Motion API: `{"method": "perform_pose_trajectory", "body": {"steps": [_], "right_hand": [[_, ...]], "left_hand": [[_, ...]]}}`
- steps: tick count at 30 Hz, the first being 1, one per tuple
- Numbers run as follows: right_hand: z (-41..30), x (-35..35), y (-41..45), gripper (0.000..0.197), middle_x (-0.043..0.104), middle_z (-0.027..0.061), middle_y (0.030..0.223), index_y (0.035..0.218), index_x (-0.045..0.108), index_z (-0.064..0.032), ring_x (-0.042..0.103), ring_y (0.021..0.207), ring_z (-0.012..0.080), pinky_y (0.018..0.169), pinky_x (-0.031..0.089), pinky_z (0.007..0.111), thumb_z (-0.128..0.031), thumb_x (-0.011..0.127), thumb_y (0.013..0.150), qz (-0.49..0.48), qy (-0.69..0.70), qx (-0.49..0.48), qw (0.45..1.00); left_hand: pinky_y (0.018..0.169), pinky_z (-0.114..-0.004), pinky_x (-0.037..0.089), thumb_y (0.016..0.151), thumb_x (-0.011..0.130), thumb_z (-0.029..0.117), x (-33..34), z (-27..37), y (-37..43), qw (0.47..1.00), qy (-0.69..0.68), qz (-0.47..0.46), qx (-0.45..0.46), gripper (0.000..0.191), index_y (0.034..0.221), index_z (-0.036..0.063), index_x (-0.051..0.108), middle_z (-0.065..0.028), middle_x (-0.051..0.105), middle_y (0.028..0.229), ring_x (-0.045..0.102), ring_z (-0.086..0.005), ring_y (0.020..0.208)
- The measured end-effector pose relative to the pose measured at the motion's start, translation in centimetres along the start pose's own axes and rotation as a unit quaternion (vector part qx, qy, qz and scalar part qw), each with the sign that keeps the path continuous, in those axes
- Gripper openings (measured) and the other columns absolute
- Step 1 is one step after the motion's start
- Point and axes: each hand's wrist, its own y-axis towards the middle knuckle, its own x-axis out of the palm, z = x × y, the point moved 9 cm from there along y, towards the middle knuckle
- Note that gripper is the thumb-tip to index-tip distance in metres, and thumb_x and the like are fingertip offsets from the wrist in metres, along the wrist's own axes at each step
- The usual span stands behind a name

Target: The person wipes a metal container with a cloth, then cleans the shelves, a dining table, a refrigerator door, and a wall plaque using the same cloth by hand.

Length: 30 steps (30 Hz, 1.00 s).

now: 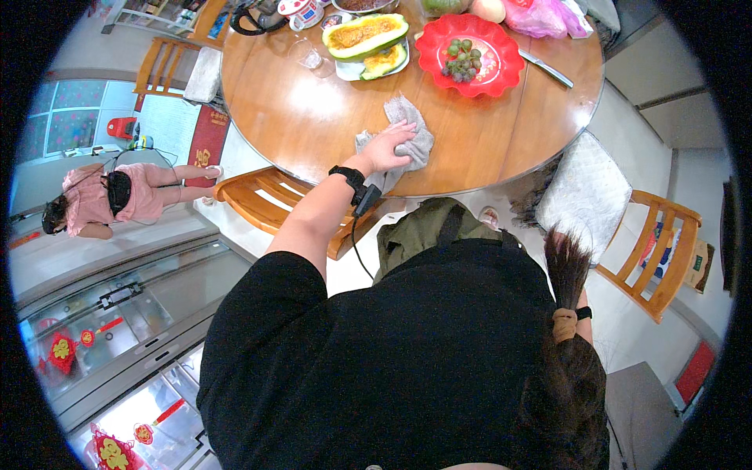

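Note:
My left hand (390, 149) lies on a crumpled grey cloth (418, 138) at the near edge of the round wooden table (470, 129). Its fingers are partly spread over the cloth, which is pressed to the tabletop. Farther back, a scalloped red plate (505, 59) holds a bunch of grapes (463, 61). To its left, a halved yellow-fleshed melon or squash (365, 36) and a smaller piece (385, 61) rest on a white dish (348, 71). A knife (546, 68) lies right of the red plate. My right hand is out of view; only part of that wrist with a black band shows.
A clear glass (308, 56), a patterned mug (302, 12) and a pink plastic bag (537, 17) stand or lie toward the table's back. Wooden chairs (264, 200) (652, 252) flank me. Another person in pink (132, 191) stands at the left, by a counter.

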Motion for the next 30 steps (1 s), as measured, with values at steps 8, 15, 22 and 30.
{"method": "perform_pose_trajectory", "body": {"steps": [8, 15, 22, 30], "right_hand": [[2.3, 1.6, -2.7, 0.021, 0.059, 0.0117, 0.090, 0.093, 0.058, -0.0032, 0.055, 0.082, 0.0264, 0.072, 0.045, 0.034, -0.017, 0.061, 0.077, 0.112, 0.202, 0.003, 0.973], [0.9, 0.4, -4.3, 0.020, 0.057, 0.0109, 0.086, 0.096, 0.057, -0.0023, 0.057, 0.083, 0.0258, 0.072, 0.045, 0.033, -0.017, 0.053, 0.083, 0.163, 0.206, 0.021, 0.965], [4.4, 6.8, -6.8, 0.040, 0.050, 0.0071, 0.118, 0.125, 0.041, -0.0068, 0.043, 0.110, 0.0242, 0.087, 0.037, 0.043, -0.022, 0.051, 0.089, -0.009, 0.238, 0.105, 0.966], [3.4, 5.4, -6.6, 0.042, 0.040, 0.0136, 0.127, 0.127, 0.041, -0.0098, 0.036, 0.119, 0.0298, 0.091, 0.035, 0.047, -0.026, 0.048, 0.089, -0.033, 0.167, 0.085, 0.982]], "left_hand": [[0.099, -0.033, 0.037, 0.074, 0.058, 0.009, -3.0, -4.9, 2.3, 0.978, -0.173, 0.086, -0.082, 0.037, 0.110, 0.0000, 0.056, -0.0139, 0.056, 0.120, 0.050, -0.0260, 0.115], [0.097, -0.033, 0.040, 0.073, 0.056, 0.006, -2.5, -1.8, 8.6, 0.998, -0.044, -0.022, 0.033, 0.032, 0.104, 0.0035, 0.061, -0.0099, 0.059, 0.117, 0.053, -0.0249, 0.112], [0.100, -0.035, 0.038, 0.071, 0.052, 0.002, 2.4, -1.2, 11.2, 0.987, -0.127, -0.078, 0.057, 0.019, 0.087, 0.0024, 0.062, -0.0112, 0.061, 0.113, 0.048, -0.0273, 0.119], [0.093, -0.031, 0.043, 0.067, 0.047, -0.001, 4.5, 0.8, 10.2, 0.967, -0.146, -0.209, 0.011, 0.026, 0.083, 0.0011, 0.067, -0.0124, 0.066, 0.098, 0.058, -0.0238, 0.105]]}}
